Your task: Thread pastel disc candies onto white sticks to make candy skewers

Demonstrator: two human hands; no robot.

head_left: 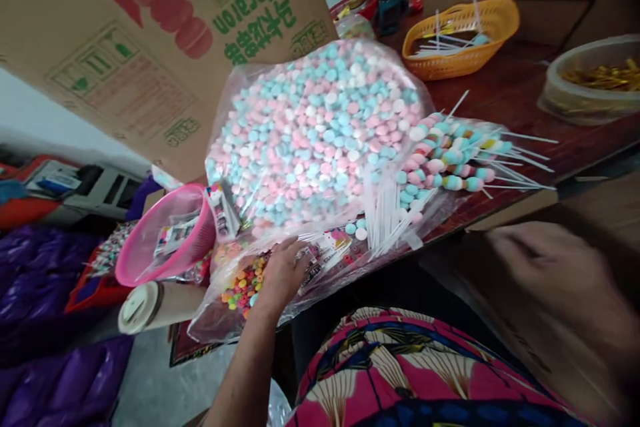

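Observation:
My left hand [283,273] rests palm down on a clear plastic bag [235,287] of small multicoloured candies at the near table edge, fingers on some printed wrappers [325,250]. My right hand [545,267] is blurred at the lower right, off the table, and I cannot see whether it holds anything. A large clear bag of pink, blue and white candies [315,133] lies beyond my left hand. To its right lie candy skewers on white sticks [450,153], and a bundle of bare white sticks [385,213] sits nearer.
A pink basket [165,233] with packets stands left of my hand, a cardboard tube [150,307] below it. An orange basket [465,37] with sticks and a tub of gold pieces [595,80] sit at the back right. A tilted cardboard box [150,33] stands behind.

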